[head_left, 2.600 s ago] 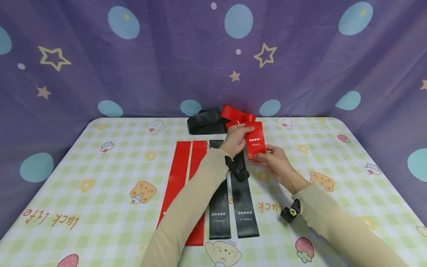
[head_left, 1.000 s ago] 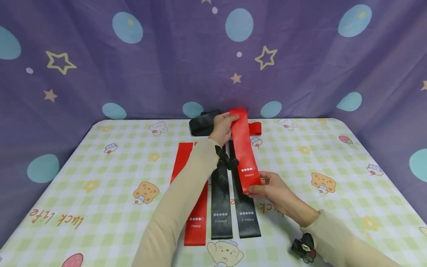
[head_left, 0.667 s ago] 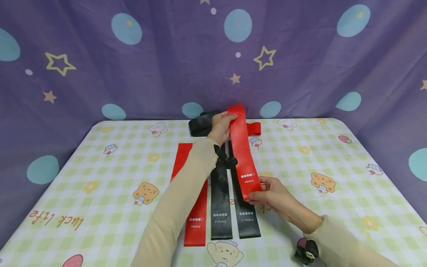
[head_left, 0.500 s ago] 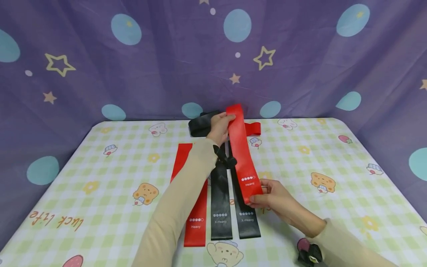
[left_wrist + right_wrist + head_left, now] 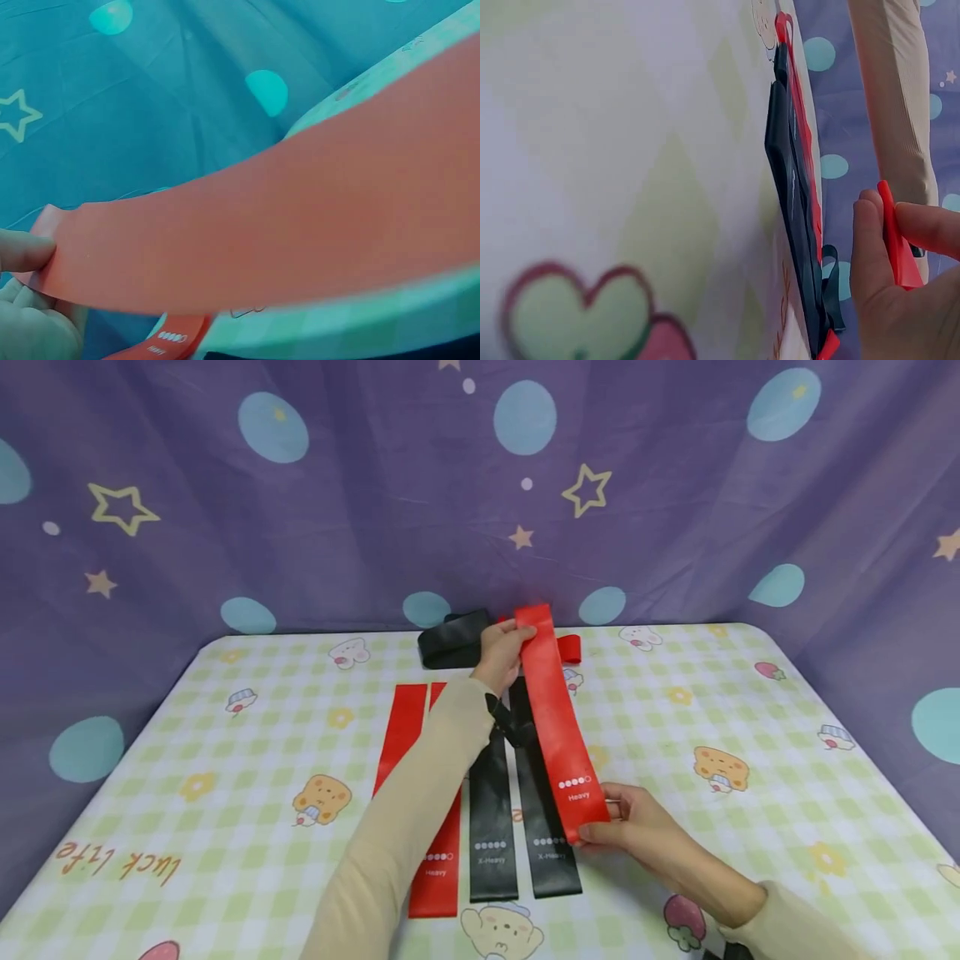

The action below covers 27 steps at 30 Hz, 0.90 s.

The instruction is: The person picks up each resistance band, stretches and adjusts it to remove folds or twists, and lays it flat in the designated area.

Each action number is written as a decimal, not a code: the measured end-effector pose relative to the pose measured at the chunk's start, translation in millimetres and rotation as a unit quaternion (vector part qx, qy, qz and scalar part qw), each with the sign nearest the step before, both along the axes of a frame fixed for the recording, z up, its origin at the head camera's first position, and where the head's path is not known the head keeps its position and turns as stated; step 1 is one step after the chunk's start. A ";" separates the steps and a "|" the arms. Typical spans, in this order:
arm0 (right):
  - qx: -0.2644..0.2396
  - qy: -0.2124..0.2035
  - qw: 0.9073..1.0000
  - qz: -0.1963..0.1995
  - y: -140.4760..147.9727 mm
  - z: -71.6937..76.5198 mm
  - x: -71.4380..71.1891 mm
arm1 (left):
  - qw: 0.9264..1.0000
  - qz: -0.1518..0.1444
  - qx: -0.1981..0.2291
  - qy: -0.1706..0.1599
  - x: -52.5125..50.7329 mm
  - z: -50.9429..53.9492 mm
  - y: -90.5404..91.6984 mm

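I pinch the held red band [image 5: 562, 718] by its far end with my left hand [image 5: 500, 653], near end with my right hand [image 5: 643, 832], raised partly over the rightmost black band [image 5: 557, 878] (straightening it, I judge); the next move likely calls for lowering it evenly

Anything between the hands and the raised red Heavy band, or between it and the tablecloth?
At the hands, nothing visible: the left hand pinches the far end of the red Heavy band, the right hand its near end. Toward the tablecloth, the rightmost black X-Heavy band, partly overlapped in the head view, may be in the way.
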State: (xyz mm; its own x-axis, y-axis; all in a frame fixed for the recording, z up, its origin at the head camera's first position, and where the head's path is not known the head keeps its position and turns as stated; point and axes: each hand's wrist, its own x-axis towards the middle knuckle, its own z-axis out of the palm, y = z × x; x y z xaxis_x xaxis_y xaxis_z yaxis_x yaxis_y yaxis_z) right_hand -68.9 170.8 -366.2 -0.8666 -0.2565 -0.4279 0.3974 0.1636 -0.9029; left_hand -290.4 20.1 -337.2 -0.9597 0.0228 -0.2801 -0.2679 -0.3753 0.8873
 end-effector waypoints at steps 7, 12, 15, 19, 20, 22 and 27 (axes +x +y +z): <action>0.001 -0.004 1.000 0.002 12.3 -3.6 8.3 | 0.999 -0.022 -0.042 -0.004 2.9 -12.2 11.5; 0.016 -0.014 1.000 0.007 20.9 -7.4 15.1 | 0.997 -0.036 -0.065 -0.021 5.1 -23.1 18.0; 0.027 -0.025 0.999 0.014 25.7 -9.8 18.8 | 0.995 -0.043 -0.083 -0.028 9.0 -28.4 21.4; 0.032 -0.040 0.998 0.021 29.4 -11.7 22.7 | 0.992 -0.048 -0.115 -0.028 14.0 -35.1 25.5; 0.030 -0.040 0.998 0.024 29.8 -12.0 23.6 | 0.990 -0.048 -0.127 -0.026 15.1 -36.7 26.5; 0.026 -0.040 0.998 0.030 30.5 -12.4 25.4 | 0.986 -0.046 -0.159 -0.022 16.9 -40.1 28.6; 0.024 -0.048 0.998 0.045 31.2 -13.9 28.5 | 0.970 -0.040 -0.239 -0.023 20.6 -46.6 33.7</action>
